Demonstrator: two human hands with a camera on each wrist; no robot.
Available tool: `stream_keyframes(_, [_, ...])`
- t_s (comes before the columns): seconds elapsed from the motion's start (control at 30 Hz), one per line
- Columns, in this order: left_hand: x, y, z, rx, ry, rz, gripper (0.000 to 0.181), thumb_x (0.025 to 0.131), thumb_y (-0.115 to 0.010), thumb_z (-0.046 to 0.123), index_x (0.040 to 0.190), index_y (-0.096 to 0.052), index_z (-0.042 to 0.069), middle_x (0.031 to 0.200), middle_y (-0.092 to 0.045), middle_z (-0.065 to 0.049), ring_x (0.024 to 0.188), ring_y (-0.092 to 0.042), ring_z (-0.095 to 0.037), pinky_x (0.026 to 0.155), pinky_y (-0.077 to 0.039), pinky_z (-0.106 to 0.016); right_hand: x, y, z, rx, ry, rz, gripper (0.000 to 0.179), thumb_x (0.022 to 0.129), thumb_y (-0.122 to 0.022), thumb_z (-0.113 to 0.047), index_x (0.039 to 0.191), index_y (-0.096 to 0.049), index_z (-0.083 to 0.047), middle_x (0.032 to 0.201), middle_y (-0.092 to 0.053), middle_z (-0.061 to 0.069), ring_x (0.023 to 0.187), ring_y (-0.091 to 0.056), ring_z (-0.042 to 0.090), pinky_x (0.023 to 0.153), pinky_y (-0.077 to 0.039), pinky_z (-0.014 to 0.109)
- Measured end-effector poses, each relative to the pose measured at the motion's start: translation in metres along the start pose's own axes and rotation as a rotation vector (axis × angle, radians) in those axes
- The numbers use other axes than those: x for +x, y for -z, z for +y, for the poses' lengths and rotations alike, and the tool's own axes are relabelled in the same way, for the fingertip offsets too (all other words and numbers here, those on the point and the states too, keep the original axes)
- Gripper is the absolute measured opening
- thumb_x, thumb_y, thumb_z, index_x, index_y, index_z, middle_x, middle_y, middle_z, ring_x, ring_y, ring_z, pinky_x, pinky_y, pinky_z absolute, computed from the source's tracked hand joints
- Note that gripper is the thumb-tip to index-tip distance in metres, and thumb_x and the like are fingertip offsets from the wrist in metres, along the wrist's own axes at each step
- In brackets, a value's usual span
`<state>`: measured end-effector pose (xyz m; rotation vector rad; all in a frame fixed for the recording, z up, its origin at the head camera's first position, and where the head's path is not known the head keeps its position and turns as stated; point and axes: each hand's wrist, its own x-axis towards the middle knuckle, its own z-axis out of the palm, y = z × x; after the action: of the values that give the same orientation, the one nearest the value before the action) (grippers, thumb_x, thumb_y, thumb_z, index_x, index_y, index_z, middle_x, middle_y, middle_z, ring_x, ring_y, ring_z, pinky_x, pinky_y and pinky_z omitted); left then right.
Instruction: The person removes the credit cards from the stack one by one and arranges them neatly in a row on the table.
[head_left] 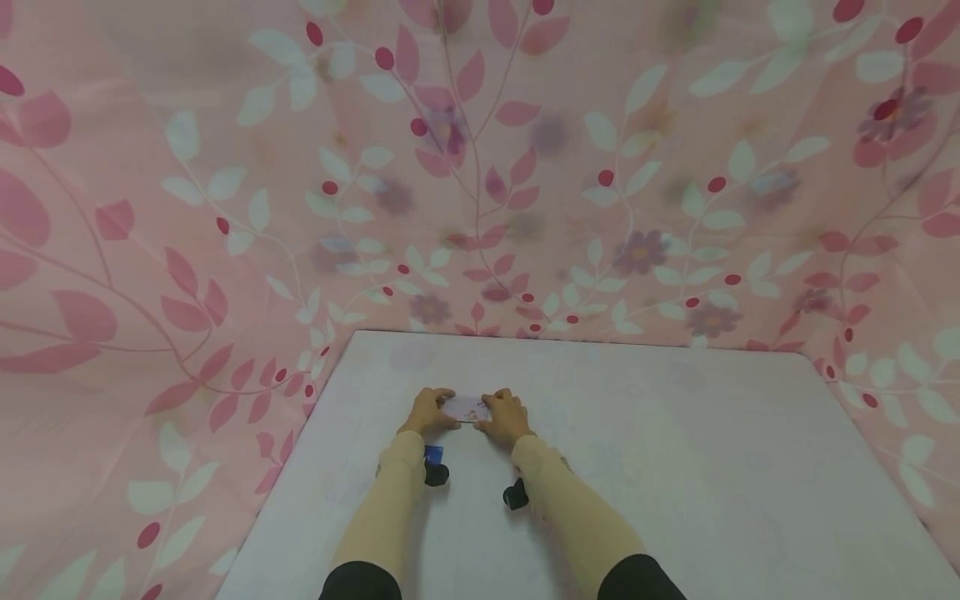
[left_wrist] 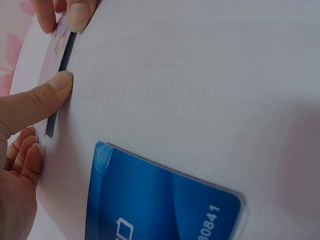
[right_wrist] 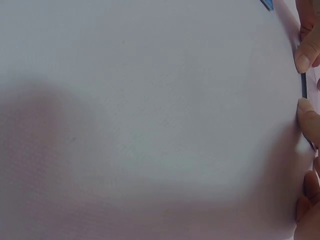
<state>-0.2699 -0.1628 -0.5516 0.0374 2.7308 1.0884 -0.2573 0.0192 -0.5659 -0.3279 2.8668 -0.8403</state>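
A small, flat, pale rectangle with a floral print [head_left: 463, 407] is held between both hands, close over the white table. My left hand [head_left: 428, 412] grips its left end, the thumb along the near edge. The right hand [head_left: 508, 417] grips the opposite end in the same way. In the left wrist view a dark strip runs along the near edge of the printed rectangle [left_wrist: 50, 65]. A blue card [left_wrist: 150, 195] with white digits lies on the table nearer the body, beside the left wrist. Much of the rectangle is hidden in the right wrist view.
The white table [head_left: 675, 467] stretches out on both sides of the arms. Pink cloth with leaves and flowers [head_left: 480, 167] hangs behind the table and at its sides. Each sleeve has a dark wrist camera [head_left: 515, 495] at its inner side.
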Motion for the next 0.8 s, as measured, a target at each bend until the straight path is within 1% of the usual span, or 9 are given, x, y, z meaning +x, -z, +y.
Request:
stream_keyframes(0.3, [0.0004, -0.0012, -0.0033, 0.007, -0.056, 0.012, 0.059, 0.065, -0.084, 0.009, 0.119, -0.062, 0.002, 0.109, -0.054, -0.021, 0.100, -0.052, -0.033, 0.094, -0.045, -0.049, -0.0011, -0.0063, 0.0042, -0.001, 0.019, 0.033, 0.052, 0.085, -0.069, -0.031, 0.130, -0.055, -0.008, 0.124, -0.048, 0.014, 0.109, -0.046, 0.031, 0.089, -0.041, 0.046])
stream_keyframes(0.5, [-0.0005, 0.0004, -0.0034, 0.008, -0.067, 0.021, 0.057, 0.066, -0.083, 0.008, 0.119, -0.062, 0.000, 0.105, -0.054, -0.020, 0.093, -0.051, -0.030, 0.089, -0.046, -0.047, -0.0042, -0.0063, 0.0044, 0.017, 0.024, 0.043, 0.051, 0.087, -0.067, -0.028, 0.131, -0.054, -0.007, 0.124, -0.048, 0.013, 0.108, -0.046, 0.031, 0.089, -0.041, 0.046])
stream_keyframes(0.67, [-0.0024, 0.0007, -0.0023, -0.009, -0.080, 0.028, 0.056, 0.067, -0.082, 0.006, 0.118, -0.061, -0.002, 0.102, -0.054, -0.020, 0.091, -0.050, -0.029, 0.086, -0.047, -0.046, -0.0066, -0.0070, 0.0045, 0.033, 0.028, 0.047, 0.049, 0.089, -0.065, -0.026, 0.131, -0.053, -0.006, 0.125, -0.047, 0.014, 0.109, -0.045, 0.031, 0.090, -0.040, 0.045])
stream_keyframes(0.8, [-0.0026, -0.0015, -0.0041, -0.010, -0.084, 0.038, 0.055, 0.069, -0.081, 0.007, 0.119, -0.061, -0.001, 0.100, -0.054, -0.018, 0.088, -0.049, -0.027, 0.084, -0.047, -0.045, -0.0073, -0.0074, 0.0047, 0.036, 0.031, 0.052, 0.047, 0.090, -0.063, -0.025, 0.132, -0.053, -0.006, 0.125, -0.047, 0.014, 0.110, -0.045, 0.031, 0.090, -0.039, 0.045])
